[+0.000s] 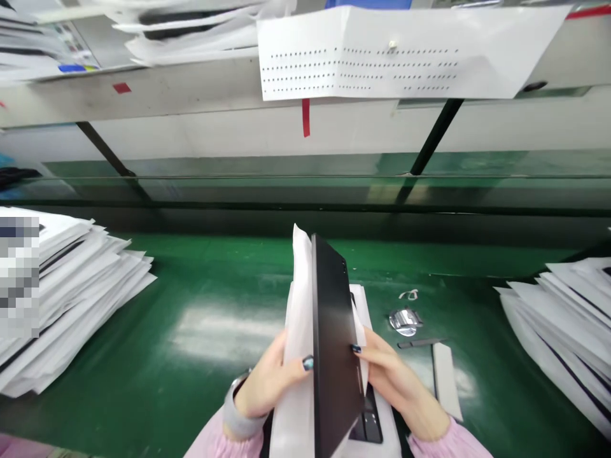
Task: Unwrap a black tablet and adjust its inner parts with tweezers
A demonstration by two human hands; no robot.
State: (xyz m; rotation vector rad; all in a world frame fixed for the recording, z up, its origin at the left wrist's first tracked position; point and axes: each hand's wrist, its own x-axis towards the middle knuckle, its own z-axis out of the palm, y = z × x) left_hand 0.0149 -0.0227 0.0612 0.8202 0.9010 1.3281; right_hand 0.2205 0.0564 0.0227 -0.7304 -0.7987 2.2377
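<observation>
A thin black flat panel (334, 343) stands nearly on edge in front of me, with small holes near its far top corner. A soft white wrapping sheet (300, 305) lies against its left side. My left hand (274, 375) is closed on the panel and the sheet, thumb at the panel's edge. My right hand (386, 369) grips from the right, its thumb on the black face and a white fold by its fingers. Below lies another white wrapper (386, 439) with a black piece (370, 426) showing key-like blocks, partly hidden by the panel.
Stacks of white-wrapped flat items stand at left (81, 299) and right (563, 318) on the green table (210, 292). Right of my hands lie a shiny round object (405, 321), a dark strip (420, 343) and a pale block (447, 381). A shelf (191, 89) spans the back.
</observation>
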